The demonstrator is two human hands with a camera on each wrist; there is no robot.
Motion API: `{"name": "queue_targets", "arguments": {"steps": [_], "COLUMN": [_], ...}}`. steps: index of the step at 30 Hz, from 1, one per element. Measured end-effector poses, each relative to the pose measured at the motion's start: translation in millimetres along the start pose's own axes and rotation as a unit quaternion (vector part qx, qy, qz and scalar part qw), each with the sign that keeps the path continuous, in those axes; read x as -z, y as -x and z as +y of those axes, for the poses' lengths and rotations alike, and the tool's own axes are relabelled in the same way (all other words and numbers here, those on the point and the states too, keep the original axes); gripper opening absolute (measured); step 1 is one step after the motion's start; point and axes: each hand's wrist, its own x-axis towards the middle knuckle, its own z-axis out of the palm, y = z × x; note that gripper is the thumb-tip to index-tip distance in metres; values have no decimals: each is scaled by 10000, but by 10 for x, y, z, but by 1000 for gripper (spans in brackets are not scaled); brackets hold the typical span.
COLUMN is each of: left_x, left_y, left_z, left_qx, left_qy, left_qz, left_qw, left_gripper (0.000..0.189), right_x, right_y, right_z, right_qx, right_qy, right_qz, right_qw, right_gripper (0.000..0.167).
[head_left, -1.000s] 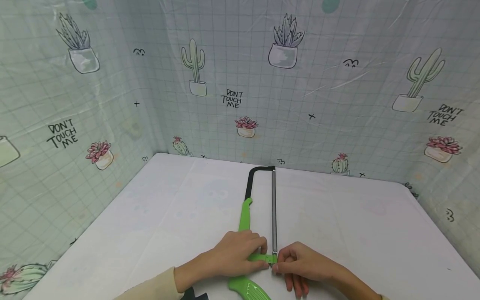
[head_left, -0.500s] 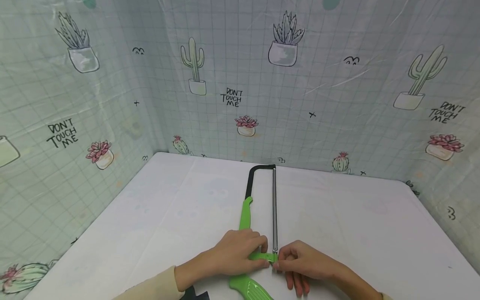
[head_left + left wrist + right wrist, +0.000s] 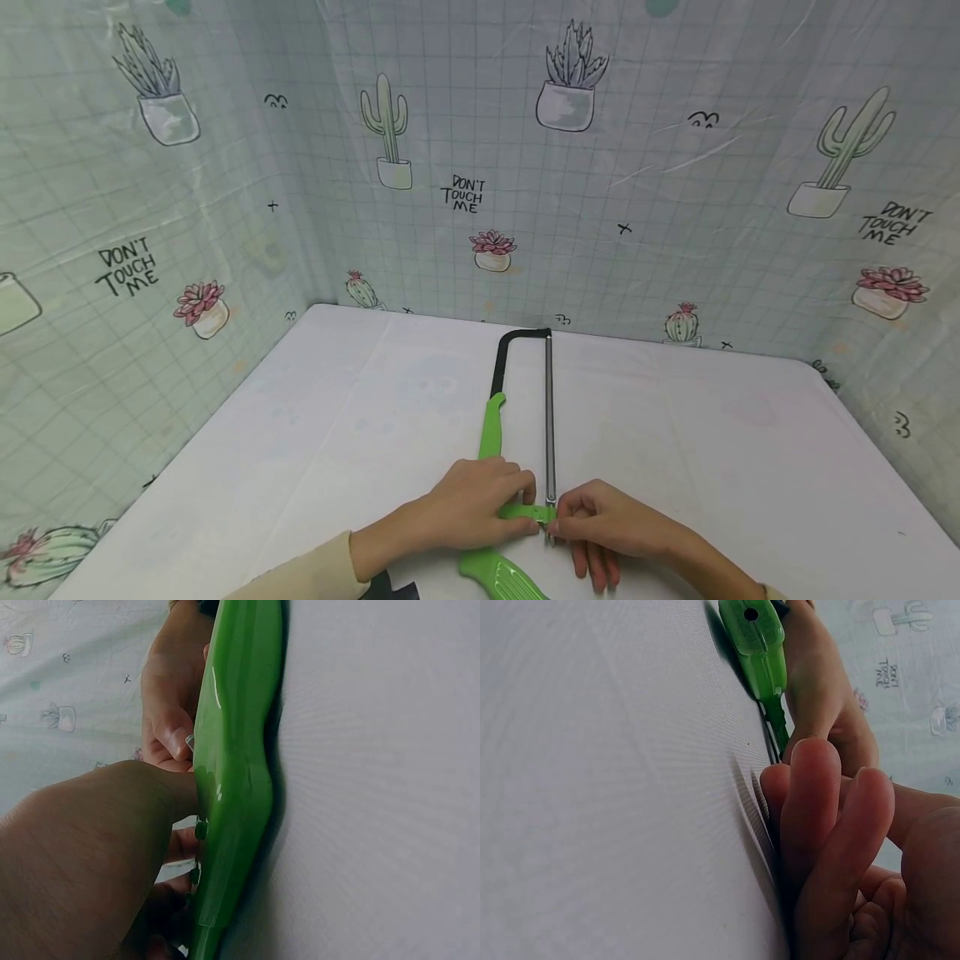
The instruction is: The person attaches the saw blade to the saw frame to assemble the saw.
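Note:
A hacksaw (image 3: 491, 429) with a green handle and a black front frame lies on the white table, its blade (image 3: 550, 417) running along the right side. My left hand (image 3: 480, 504) grips the green crosspiece at the near end, thumb on the near side and fingers on the far side. Thumb and forefinger of my right hand (image 3: 607, 521) pinch at a small metal fitting (image 3: 550, 538) below that crosspiece, mostly hidden by the fingertips. The other right fingers hang down by the table. In the left wrist view the green handle (image 3: 236, 735) stands close in front.
At the bottom edge, beside the left sleeve (image 3: 307, 571), a black object (image 3: 390, 590) is partly cut off. A cloth printed with cacti (image 3: 491, 150) hangs behind the white table (image 3: 360, 400) and along its sides.
Both hands stay at the crosspiece and the hacksaw lies still. My right fingertips have shifted slightly, and more of the metal fitting shows. The head view has tilted a little.

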Motion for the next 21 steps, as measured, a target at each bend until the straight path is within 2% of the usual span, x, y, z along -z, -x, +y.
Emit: {"name": "queue_targets", "arguments": {"steps": [9,21], "left_x": [-1,-48], "left_y": [-1,-4], "left_z": [-4,-33], "left_qx": [33,-102], "left_qy": [47,-139], "left_qz": [-73,142], "left_qw": [10000,9998], "left_gripper": [23,24], "right_x": [-4,9], "right_y": [-1,-8], "right_z": [19,30], "right_qx": [-60,26], "right_qy": [-4,79], "right_qz": [47,39], "right_qw": [10000,10000], "right_gripper": [25,25]}}
